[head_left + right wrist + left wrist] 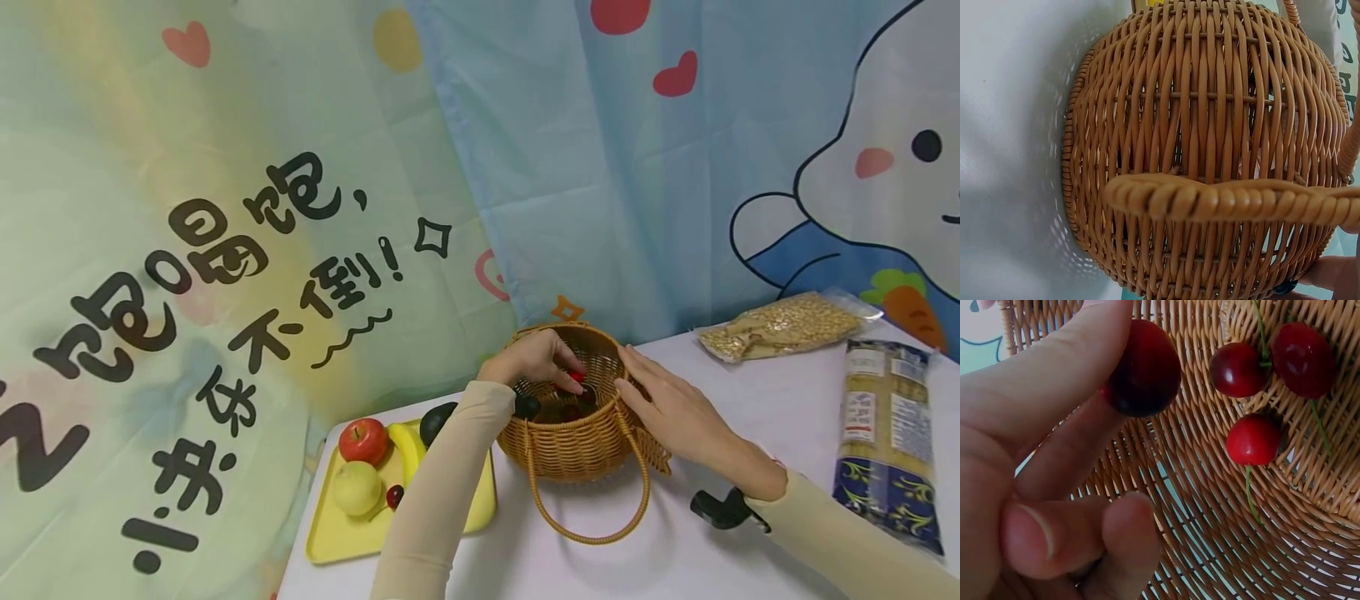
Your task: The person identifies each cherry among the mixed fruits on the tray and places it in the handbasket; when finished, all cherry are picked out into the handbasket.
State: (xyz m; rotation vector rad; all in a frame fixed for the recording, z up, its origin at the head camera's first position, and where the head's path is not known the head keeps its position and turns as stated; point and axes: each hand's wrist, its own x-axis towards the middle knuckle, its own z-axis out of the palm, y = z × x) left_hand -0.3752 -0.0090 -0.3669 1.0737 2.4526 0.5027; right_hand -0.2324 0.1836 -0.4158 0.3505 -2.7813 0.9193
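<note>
A brown wicker basket point(570, 454) stands on the table, its handle point(592, 542) folded down toward the front. Inside its mouth, my left hand point(536, 358) pinches a dark red cherry point(1147, 369) between thumb and finger, above the basket's inner wall. Three more cherries with green stems lie in the basket, one of them bright red point(1252, 440). My right hand point(671, 408) touches the right rim with fingers extended. In the right wrist view, its fingertips point(1332, 273) show at the basket's lower right edge, and the rest of that hand is hidden.
Left of the basket, a yellow tray point(330, 546) bears a red apple point(363, 441), a round yellow-green fruit point(357, 488), a banana point(407, 450), a cherry point(394, 497) and a dark fruit point(437, 422), partly behind my left sleeve. Two filled bags point(787, 325) point(888, 433) lie at right.
</note>
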